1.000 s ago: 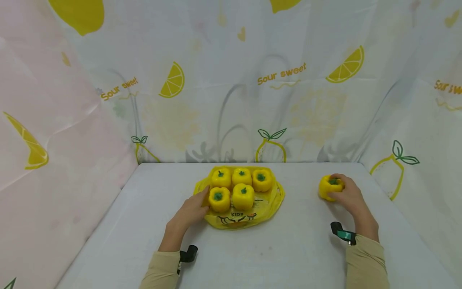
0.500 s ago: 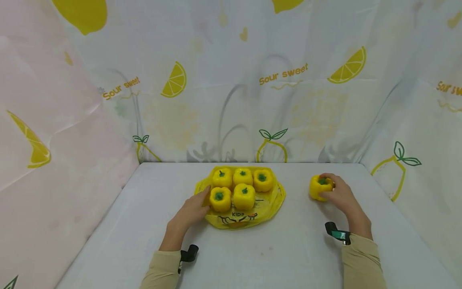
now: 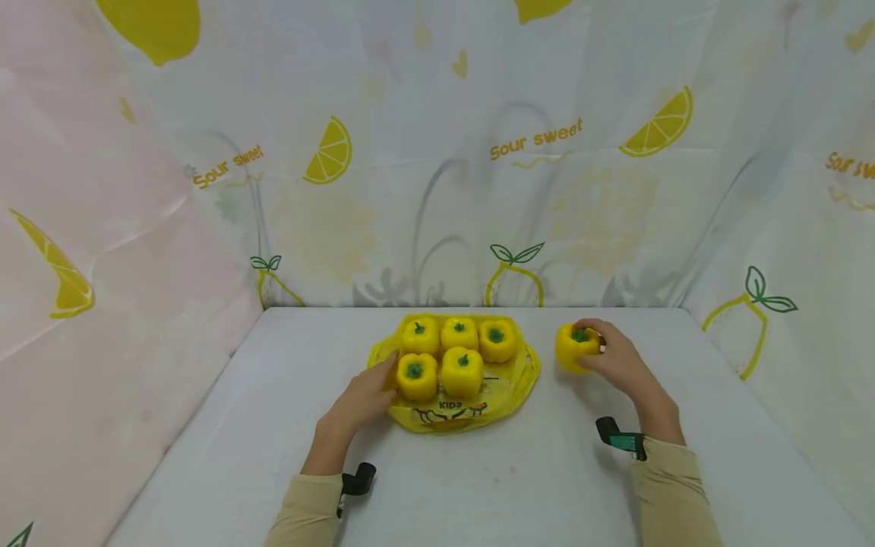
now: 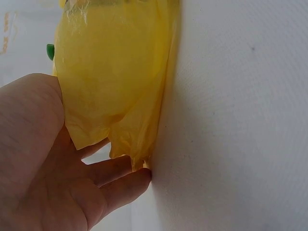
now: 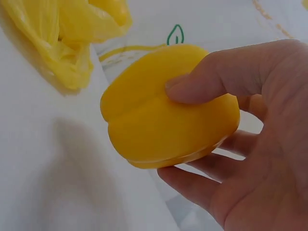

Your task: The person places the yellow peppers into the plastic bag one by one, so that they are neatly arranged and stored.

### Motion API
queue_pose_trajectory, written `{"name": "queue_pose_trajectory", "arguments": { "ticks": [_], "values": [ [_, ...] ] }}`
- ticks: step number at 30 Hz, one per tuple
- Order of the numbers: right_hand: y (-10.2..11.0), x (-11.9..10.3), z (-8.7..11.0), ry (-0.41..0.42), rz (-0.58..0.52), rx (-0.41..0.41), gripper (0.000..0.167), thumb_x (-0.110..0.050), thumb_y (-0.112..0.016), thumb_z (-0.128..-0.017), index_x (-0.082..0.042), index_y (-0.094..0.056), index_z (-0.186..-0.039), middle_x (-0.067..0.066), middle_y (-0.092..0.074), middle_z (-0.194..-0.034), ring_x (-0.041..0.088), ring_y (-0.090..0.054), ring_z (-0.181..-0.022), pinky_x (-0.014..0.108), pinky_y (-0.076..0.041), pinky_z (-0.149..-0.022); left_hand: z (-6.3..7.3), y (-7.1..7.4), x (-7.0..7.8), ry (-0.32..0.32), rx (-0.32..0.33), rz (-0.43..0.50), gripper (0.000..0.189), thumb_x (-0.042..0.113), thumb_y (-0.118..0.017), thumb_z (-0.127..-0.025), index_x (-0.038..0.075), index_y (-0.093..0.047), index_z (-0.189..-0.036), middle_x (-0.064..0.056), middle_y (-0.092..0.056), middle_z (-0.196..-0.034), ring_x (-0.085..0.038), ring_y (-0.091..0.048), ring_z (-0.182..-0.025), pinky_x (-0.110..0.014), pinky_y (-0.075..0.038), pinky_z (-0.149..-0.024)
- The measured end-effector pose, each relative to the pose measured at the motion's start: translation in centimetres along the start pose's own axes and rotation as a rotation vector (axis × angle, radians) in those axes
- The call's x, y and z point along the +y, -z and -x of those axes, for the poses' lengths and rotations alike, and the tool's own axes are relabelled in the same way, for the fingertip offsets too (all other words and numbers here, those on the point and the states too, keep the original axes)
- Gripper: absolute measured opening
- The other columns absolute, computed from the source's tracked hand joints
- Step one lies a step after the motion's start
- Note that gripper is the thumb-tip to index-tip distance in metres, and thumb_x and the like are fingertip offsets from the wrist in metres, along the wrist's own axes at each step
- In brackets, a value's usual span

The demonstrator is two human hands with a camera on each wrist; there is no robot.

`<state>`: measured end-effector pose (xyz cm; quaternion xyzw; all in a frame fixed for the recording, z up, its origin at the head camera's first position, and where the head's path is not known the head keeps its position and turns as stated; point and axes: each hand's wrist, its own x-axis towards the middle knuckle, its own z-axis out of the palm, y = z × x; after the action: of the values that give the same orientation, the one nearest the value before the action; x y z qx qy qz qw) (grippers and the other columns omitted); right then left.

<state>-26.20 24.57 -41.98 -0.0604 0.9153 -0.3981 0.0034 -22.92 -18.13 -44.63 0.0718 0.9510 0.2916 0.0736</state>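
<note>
In the head view my right hand point(image 3: 618, 365) holds a yellow bell pepper point(image 3: 570, 346) with a green stem, right of the yellow plastic bag point(image 3: 506, 399). The right wrist view shows the thumb across the side of this pepper point(image 5: 154, 120) and the fingers beneath, with the pepper raised off the table. My left hand point(image 3: 362, 393) rests against the bag's left side, its fingers spread and only slightly bent. Up close, the bag's thin film point(image 4: 115, 67) partly hides this hand point(image 4: 53, 163), including the thumb tip. Several yellow peppers sit on the bag in two rows, including a front-left pepper point(image 3: 417, 377).
A white table point(image 3: 506, 486) carries everything. Behind it hangs a pale curtain point(image 3: 424, 228) printed with lemons and words, and a pinkish side sheet point(image 3: 130, 334) closes the left. Each wrist wears a small black camera mount, such as the left mount point(image 3: 358, 479).
My right hand has moved left with the pepper, bringing it closer to the bag and lifting it slightly. The left hand and the bag have stayed in place.
</note>
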Motion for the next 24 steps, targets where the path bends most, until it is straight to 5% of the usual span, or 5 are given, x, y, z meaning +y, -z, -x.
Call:
{"name": "queue_pose_trajectory", "arguments": {
  "ticks": [11,24],
  "values": [
    [-1.4,-3.7,0.3,0.163,-0.105,-0.022,0.059,-0.013,-0.070,-0.086,-0.009,-0.047,-0.140,0.017,-0.042,-0.151,0.041,-0.043,-0.134,0.060,-0.041,-0.111,0.0,-0.1,0.1,0.004,0.002,-0.007,0.071,0.014,-0.053,-0.094,0.012,-0.023,-0.159,-0.011,-0.032,-0.162,-0.035,-0.032,-0.149,-0.055,-0.027,-0.121],
    [-3.9,-5.9,0.0,0.219,-0.139,-0.062,0.059,-0.014,-0.074,-0.084,-0.010,-0.048,-0.138,0.013,-0.047,-0.146,0.037,-0.045,-0.135,0.057,-0.043,-0.111,-0.1,-0.1,0.0,0.008,0.007,-0.012,0.072,0.014,-0.053,-0.094,0.013,-0.023,-0.159,-0.011,-0.032,-0.163,-0.035,-0.031,-0.149,-0.055,-0.026,-0.122]
  ]
}}
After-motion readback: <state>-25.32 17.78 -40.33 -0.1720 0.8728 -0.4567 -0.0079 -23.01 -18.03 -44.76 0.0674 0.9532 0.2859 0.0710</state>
